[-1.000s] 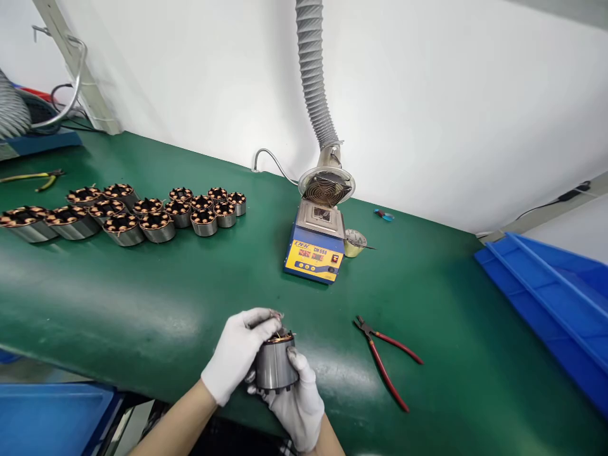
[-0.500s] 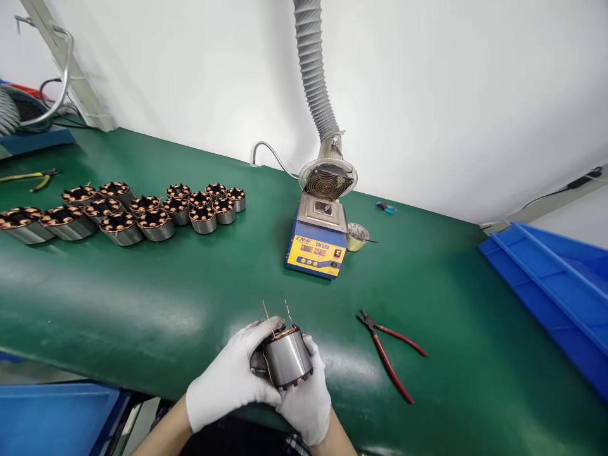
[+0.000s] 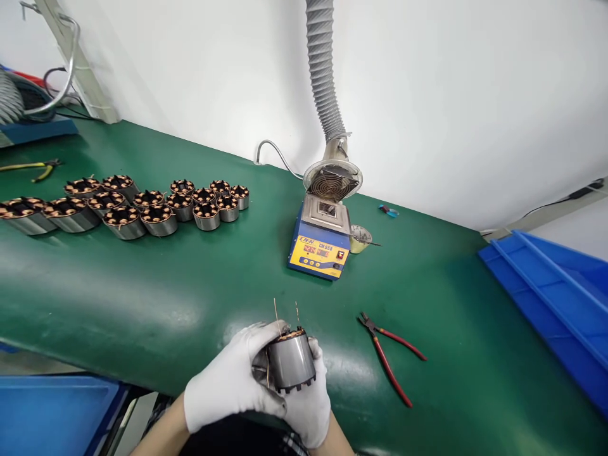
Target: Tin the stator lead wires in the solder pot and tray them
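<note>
Between my gloved hands, above the table's front edge, is a motor stator (image 3: 292, 362) with a steel shell and copper windings. Two thin copper wires stick up from its top, and another hangs down its left side. My left hand (image 3: 237, 370) grips it from the left, the thumb side by the upper rim; the glove's fingertips are dark with dirt. From the right and below, my right hand (image 3: 311, 399) is wrapped round it, its fingers partly hidden behind the shell. Red-handled cutting pliers (image 3: 387, 361) lie on the table to the right, handles spread.
Several more stators (image 3: 159, 218) stand grouped on the green table (image 3: 213, 285) at left. A blue solder pot (image 3: 317, 253) sits under an extraction hose (image 3: 327, 76), beside a small tin (image 3: 360, 239). Yellow pliers (image 3: 45, 170) lie far left; blue bins (image 3: 546, 297) stand at right.
The stator has turned slightly in my hands and stands a little more upright, its wires shifted to the right. Both hands keep their hold. The whole view has shifted slightly.
</note>
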`<state>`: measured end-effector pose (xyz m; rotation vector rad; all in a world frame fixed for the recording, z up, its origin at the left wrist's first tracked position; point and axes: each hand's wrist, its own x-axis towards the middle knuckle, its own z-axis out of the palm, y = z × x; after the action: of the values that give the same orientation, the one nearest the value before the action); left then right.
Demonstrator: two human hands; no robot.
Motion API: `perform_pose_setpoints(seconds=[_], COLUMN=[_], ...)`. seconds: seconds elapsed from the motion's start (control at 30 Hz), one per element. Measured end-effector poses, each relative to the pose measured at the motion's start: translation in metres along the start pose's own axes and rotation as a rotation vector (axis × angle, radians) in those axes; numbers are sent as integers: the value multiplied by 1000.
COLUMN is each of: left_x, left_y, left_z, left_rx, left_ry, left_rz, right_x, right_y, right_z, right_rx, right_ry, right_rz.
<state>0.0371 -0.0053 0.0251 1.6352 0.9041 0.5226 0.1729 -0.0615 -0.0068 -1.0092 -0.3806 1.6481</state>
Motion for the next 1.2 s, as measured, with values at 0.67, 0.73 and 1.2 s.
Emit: perform_pose_setpoints(seconds=[0.67,0.73,1.2], left_x=[19,18,23], left_y=[16,8,16], left_z=[-7,-18,-3], left_rx=[-779,-811,-830], left_ry=[506,581,517], left_rz=[-242,-170,-200], right_x=[-2,-3,10], right_y=[5,14,61], right_z=[13,11,-16], right_rx=[-1,-184,-1002], right_ry=[-18,100,298], right_rz=[-125,-236,-743])
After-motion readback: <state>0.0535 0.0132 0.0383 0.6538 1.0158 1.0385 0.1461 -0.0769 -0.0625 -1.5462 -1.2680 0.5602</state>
